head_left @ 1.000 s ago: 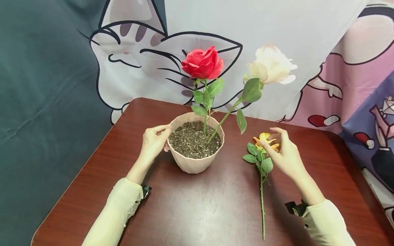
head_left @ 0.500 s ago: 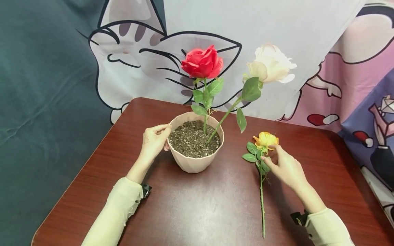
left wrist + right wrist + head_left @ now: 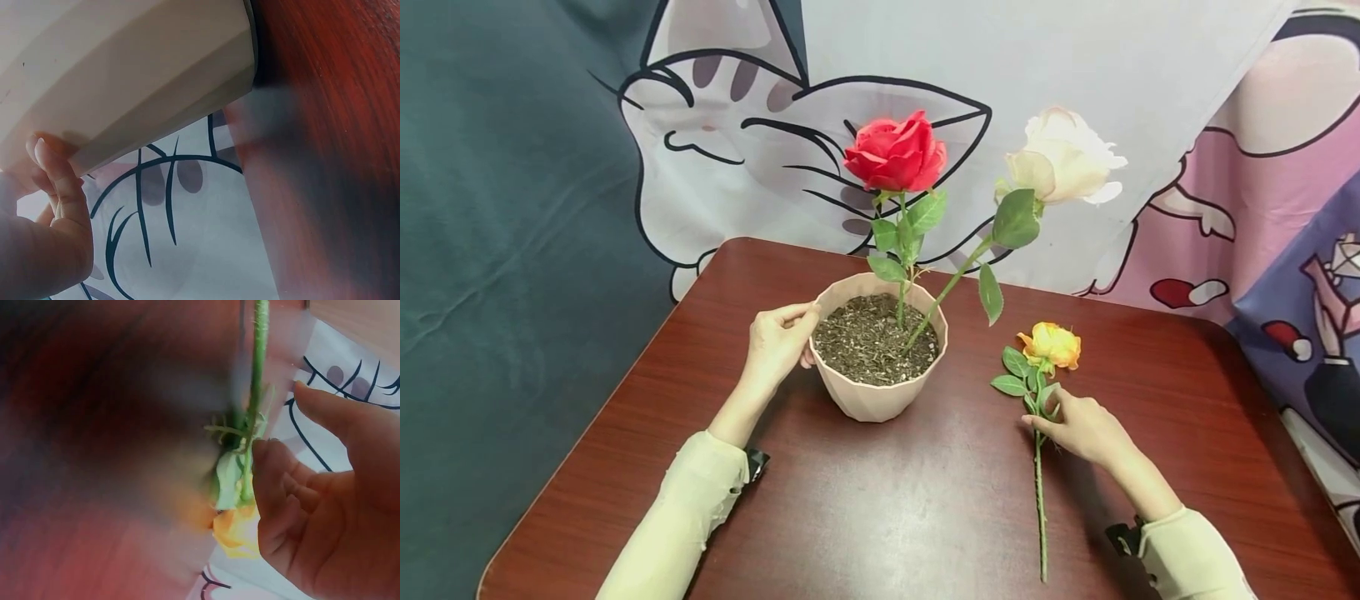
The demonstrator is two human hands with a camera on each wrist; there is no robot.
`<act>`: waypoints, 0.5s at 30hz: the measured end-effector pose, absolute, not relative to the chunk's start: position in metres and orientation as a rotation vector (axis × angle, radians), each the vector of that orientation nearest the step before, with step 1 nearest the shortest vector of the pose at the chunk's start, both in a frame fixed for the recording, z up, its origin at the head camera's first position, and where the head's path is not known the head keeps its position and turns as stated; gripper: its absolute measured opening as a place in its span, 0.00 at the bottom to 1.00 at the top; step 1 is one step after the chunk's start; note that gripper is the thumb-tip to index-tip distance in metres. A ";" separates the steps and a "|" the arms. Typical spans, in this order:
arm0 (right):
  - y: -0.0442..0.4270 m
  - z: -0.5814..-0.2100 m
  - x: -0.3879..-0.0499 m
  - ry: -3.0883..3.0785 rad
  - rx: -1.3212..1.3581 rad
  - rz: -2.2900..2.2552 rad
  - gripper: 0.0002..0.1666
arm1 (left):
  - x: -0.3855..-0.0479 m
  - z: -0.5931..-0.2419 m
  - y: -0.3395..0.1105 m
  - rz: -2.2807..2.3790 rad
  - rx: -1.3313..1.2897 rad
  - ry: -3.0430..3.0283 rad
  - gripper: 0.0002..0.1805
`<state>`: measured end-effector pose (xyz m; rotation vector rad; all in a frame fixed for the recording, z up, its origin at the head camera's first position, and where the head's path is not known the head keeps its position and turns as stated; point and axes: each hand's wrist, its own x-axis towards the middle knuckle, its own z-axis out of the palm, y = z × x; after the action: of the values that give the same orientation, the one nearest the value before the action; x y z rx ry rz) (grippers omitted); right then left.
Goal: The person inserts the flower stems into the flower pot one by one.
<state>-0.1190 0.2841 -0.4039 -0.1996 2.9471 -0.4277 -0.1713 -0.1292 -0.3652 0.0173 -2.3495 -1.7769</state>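
Note:
My left hand (image 3: 777,343) pinches the left rim of a beige faceted flowerpot (image 3: 871,400); in the left wrist view its fingers (image 3: 59,175) lie against the pot's wall (image 3: 144,75). Dark soil (image 3: 865,342) fills the pot. A red rose (image 3: 895,154) stands upright in it, and a white rose (image 3: 1060,158) leans right. On the table lies a yellow rose (image 3: 1051,346), its stem (image 3: 1041,500) pointing toward me. My right hand (image 3: 1086,429) is at the upper stem, by the leaves. In the right wrist view, thumb and fingers are apart, with fingertips (image 3: 262,450) beside the stem.
The brown wooden table (image 3: 887,517) has its left edge beyond my left forearm. Behind it hangs a cloth printed with a cartoon cat (image 3: 715,167). The white rose's leaf (image 3: 990,293) hangs between the pot and the yellow rose.
My right hand has moved from above the yellow bloom down toward me along the stem. The left hand stays on the pot's rim, and the pot and roses have not moved.

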 end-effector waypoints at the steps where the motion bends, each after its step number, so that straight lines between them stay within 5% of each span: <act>1: 0.284 -0.405 -0.119 2.942 -0.184 -0.425 0.28 | -0.171 -0.365 -0.129 -1.776 0.017 -2.348 0.14; 15: 0.280 -0.422 -0.123 2.942 -0.156 -0.565 0.11 | -0.172 -0.367 -0.130 -1.757 0.002 -2.348 0.14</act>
<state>-0.1227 0.2800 -0.4223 -0.1561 2.9424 -0.5646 -0.1715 -0.1297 -0.3674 0.0024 -2.3481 -1.7573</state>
